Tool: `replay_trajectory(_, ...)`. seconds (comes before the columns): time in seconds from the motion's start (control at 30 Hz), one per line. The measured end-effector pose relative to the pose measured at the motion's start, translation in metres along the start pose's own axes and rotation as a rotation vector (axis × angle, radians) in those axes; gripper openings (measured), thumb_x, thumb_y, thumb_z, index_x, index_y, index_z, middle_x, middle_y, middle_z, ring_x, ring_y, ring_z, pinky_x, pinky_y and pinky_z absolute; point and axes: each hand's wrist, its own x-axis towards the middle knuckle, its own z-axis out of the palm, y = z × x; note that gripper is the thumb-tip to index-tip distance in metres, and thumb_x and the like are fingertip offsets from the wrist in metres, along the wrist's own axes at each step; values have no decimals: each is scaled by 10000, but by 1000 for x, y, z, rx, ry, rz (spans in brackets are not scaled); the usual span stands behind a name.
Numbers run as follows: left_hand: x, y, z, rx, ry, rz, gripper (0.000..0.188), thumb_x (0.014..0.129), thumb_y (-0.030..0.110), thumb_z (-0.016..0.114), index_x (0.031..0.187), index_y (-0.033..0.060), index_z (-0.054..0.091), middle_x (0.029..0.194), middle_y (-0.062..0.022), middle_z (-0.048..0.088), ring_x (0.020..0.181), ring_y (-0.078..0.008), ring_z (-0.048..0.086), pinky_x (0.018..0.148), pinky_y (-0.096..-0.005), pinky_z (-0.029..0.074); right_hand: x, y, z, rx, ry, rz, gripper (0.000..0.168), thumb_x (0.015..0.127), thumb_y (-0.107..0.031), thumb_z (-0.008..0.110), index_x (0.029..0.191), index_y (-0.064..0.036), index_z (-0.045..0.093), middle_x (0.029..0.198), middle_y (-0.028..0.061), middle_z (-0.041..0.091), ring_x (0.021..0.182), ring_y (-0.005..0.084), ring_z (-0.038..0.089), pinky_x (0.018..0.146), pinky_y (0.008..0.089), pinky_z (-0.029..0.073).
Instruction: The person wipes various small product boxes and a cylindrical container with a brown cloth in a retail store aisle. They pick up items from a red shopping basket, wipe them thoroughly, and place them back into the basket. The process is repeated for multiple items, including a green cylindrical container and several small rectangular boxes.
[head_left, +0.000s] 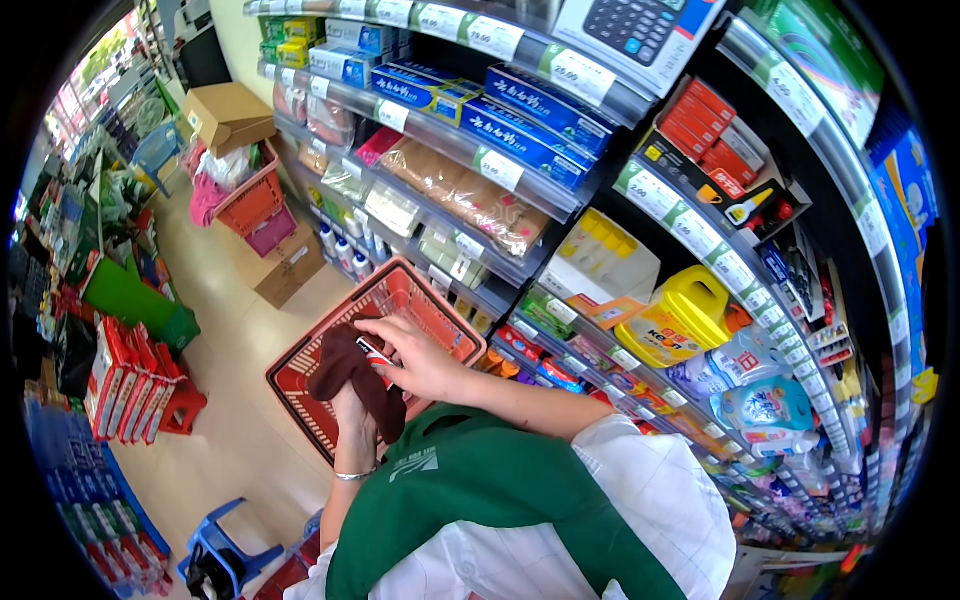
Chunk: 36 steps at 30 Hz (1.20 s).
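Note:
Just above a red plastic shopping basket (304, 425), both my hands are together. My left hand (354, 412), with a silver bangle at the wrist, is partly covered by a dark brown cloth (337, 361) draped over its fingers and palm. A small red, white and black packaged item (373, 352) lies against the cloth, gripped by the fingers of my right hand (420, 360). The fingertips of my left hand are hidden under the cloth. A green apron covers my front.
Store shelves (517, 262) with boxed and bottled goods rise close on the right. Ahead stand a stacked red basket (251, 199) and cardboard boxes (281, 266). On the left are red packages on a red stool (182, 409); a blue stool (225, 540) stands lower left.

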Motion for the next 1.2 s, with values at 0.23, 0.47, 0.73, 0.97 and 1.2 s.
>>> replay_trajectory(0.23, -17, 20, -7, -177, 28, -88, 439, 962, 392, 394, 1231, 48, 443, 1171, -108, 538, 1052, -253, 551, 912, -365, 471, 14, 27, 23, 544, -109, 225, 613, 800, 70, 573, 1367, -26, 359, 1127, 120, 559, 893, 108, 558, 764, 242, 494)
replay_trajectory(0.47, -27, 12, -26, -175, 25, -53, 462, 952, 343, 407, 1273, 10, 394, 1191, -153, 510, 1056, -261, 547, 910, -389, 465, 22, 36, 50, 119, -182, 97, 616, 806, 39, 588, 1373, -78, 379, 1166, 139, 520, 900, 160, 573, 779, 268, 484)
replay_trajectory(0.73, -43, 10, -129, -272, 491, 76, 462, 930, 322, 508, 1285, 51, 390, 1208, -114, 526, 1057, -258, 562, 895, -382, 501, 66, 101, 75, 329, -343, 297, 496, 805, 41, 570, 1285, -42, 475, 1009, 41, 581, 790, 80, 529, 692, 211, 453)
replay_trajectory(0.97, -59, 6, -201, -274, 492, 59, 475, 934, 321, 487, 1307, 50, 370, 1247, -111, 493, 1104, -251, 523, 939, -378, 455, 31, 304, 152, -227, -651, 449, 377, 724, 14, 672, 1087, -35, 587, 903, 111, 630, 807, 206, 612, 700, 320, 492)
replay_trajectory(1.2, -90, -33, -230, -206, 539, 9, 489, 939, 319, 466, 1329, 49, 349, 1287, -108, 461, 1152, -244, 484, 983, -375, 409, -5, 386, 215, -349, -902, 497, 307, 692, 6, 657, 995, -38, 654, 946, 164, 600, 859, 328, 612, 741, 402, 502)
